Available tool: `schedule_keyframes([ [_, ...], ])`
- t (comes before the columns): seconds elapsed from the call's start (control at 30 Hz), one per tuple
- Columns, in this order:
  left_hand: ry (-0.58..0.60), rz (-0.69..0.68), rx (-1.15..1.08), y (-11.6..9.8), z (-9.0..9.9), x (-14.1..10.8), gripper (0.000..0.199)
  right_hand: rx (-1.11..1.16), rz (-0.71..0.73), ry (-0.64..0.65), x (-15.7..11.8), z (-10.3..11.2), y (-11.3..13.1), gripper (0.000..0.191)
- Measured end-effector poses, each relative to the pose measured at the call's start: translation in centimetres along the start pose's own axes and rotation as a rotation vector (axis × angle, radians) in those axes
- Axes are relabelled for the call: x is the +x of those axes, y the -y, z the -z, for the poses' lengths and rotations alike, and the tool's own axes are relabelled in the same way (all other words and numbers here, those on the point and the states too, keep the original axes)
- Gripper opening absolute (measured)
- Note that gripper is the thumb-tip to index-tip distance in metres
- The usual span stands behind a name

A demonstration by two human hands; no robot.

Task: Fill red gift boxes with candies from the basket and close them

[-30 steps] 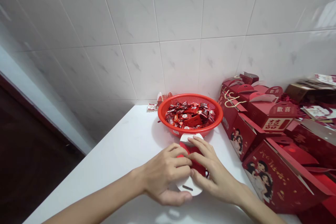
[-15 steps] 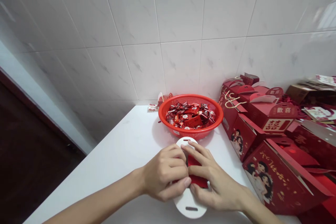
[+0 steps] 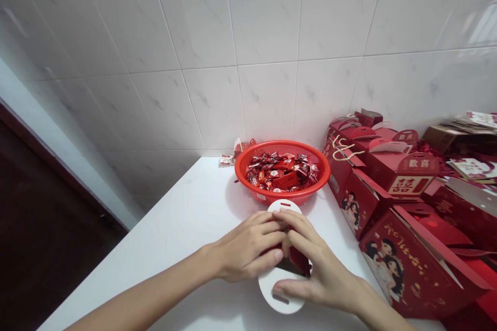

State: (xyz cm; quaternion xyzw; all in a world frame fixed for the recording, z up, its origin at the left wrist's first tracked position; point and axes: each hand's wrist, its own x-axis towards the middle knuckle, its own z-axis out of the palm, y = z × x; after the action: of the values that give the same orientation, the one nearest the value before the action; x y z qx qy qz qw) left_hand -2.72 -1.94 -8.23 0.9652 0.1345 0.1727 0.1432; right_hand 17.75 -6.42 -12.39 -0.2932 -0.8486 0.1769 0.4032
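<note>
On the white table in front of me lies a small paper gift box [image 3: 276, 280]. Its two rounded, slotted handle flaps show their white inner side, one toward the wall, one toward me. Between them a dark opening and a red side flap [image 3: 301, 261] are partly covered by my hands. My left hand [image 3: 254, 245] grips the box's left side, fingers bent over its middle. From the right, my right hand [image 3: 316, 258] holds it, thumb across the near white flap and fingers over the far end. Where the fingertips meet, the inside of the box is hidden.
A red plastic basket [image 3: 244, 186] of wrapped sweets [image 3: 272, 170] stands just beyond the box. Several red gift boxes [image 3: 411, 258] crowd the right side. Small printed cards [image 3: 226, 160] lie behind the basket at left. A tiled wall [image 3: 267, 98] bounds the back.
My right thumb has moved onto the near white flap. The red flap, flat over the middle before, now stands up at the right, baring a dark opening. My left fingers have stretched out further.
</note>
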Motion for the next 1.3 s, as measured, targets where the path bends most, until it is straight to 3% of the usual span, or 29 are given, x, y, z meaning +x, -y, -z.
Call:
schedule_keyframes([
  [0.1,-0.02,0.019,0.018,-0.1,-0.1,0.0,0.018,0.015,0.025,-0.058,0.1,0.2,0.2,0.029],
  [0.27,-0.166,0.093,0.063,0.3,0.0,-0.7,0.016,-0.111,-0.014,-0.18,-0.3,0.9,-0.3,0.01],
  [0.43,-0.237,0.164,0.068,1.2,0.7,-1.4,0.006,-0.281,-0.042,-0.136,-0.4,1.3,-1.3,0.01],
  [0.47,-0.226,0.175,0.059,1.3,1.0,-1.5,0.002,-0.307,-0.044,-0.123,-0.3,1.3,-1.4,0.009],
  [0.73,0.093,0.432,0.028,0.8,4.5,-2.4,0.052,-0.397,-0.097,-0.066,-0.4,1.0,-1.3,0.01],
  [0.9,0.177,0.464,-0.027,1.4,3.9,-2.6,0.07,-0.347,-0.125,-0.052,-0.3,1.0,-0.6,0.032],
  [1.0,0.199,0.468,-0.075,1.8,3.4,-2.6,0.071,-0.336,-0.141,0.012,-0.2,1.3,-0.4,0.046],
  [1.1,0.139,0.438,-0.091,2.0,3.0,-2.5,0.067,-0.331,-0.155,0.047,-0.3,1.6,-0.6,0.051],
  [1.3,-0.087,0.35,0.004,2.9,2.5,-2.2,0.045,-0.328,-0.19,0.0,-0.6,1.8,-1.5,0.037],
])
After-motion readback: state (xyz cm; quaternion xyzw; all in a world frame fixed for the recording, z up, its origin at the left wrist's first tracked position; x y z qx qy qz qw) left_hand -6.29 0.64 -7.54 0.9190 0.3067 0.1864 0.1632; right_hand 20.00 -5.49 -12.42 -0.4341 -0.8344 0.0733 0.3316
